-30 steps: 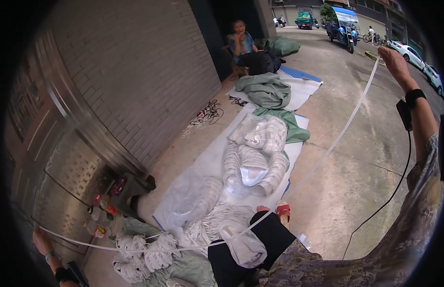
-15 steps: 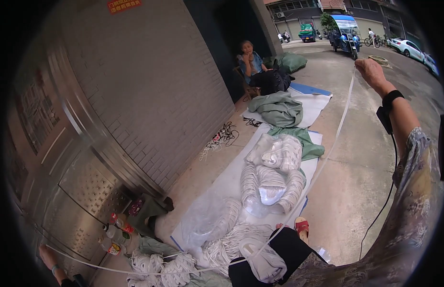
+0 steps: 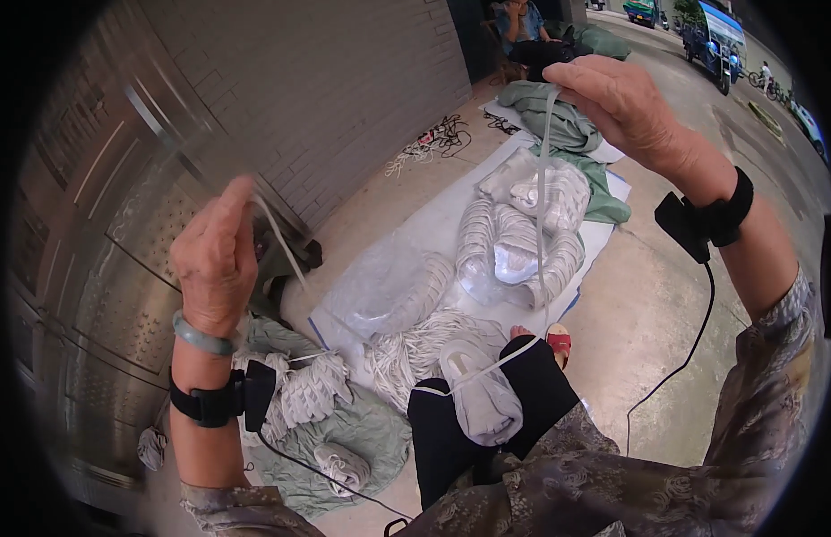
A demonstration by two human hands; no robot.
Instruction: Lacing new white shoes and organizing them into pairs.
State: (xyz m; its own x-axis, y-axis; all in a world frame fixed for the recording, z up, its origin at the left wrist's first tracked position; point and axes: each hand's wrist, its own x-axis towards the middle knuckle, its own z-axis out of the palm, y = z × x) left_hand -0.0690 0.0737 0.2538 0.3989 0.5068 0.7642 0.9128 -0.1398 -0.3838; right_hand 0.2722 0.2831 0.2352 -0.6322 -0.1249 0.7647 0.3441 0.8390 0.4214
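Both hands are raised, with a long, flat white cord [image 3: 542,215] between them, sagging down across my lap. My right hand [image 3: 617,112], at the upper right, pinches one end between thumb and fingers. My left hand [image 3: 217,259], slightly blurred, is closed with the other end at its fingertips. On my dark-clad lap lies a pale grey, shoe-shaped bundle [image 3: 481,398], and the cord's low part crosses it. Beyond my knees is a loose heap of white cords [image 3: 415,362]. Tied hanks of white cord [image 3: 312,389] lie below my left hand.
Plastic-wrapped white cord bundles [image 3: 518,242] rest on a white sheet [image 3: 389,242] ahead. A green cloth [image 3: 299,465] with a small white bundle [image 3: 342,467] lies at left. A metal door [image 3: 120,259] and brick wall [image 3: 335,98] border the left. A person [image 3: 527,36] sits far ahead; a blue three-wheeler [image 3: 713,49] stands beyond.
My hands were spread wide with the cord stretched between them. Now both have come inward, the left also upward, and the cord hangs slack. The view has tilted down.
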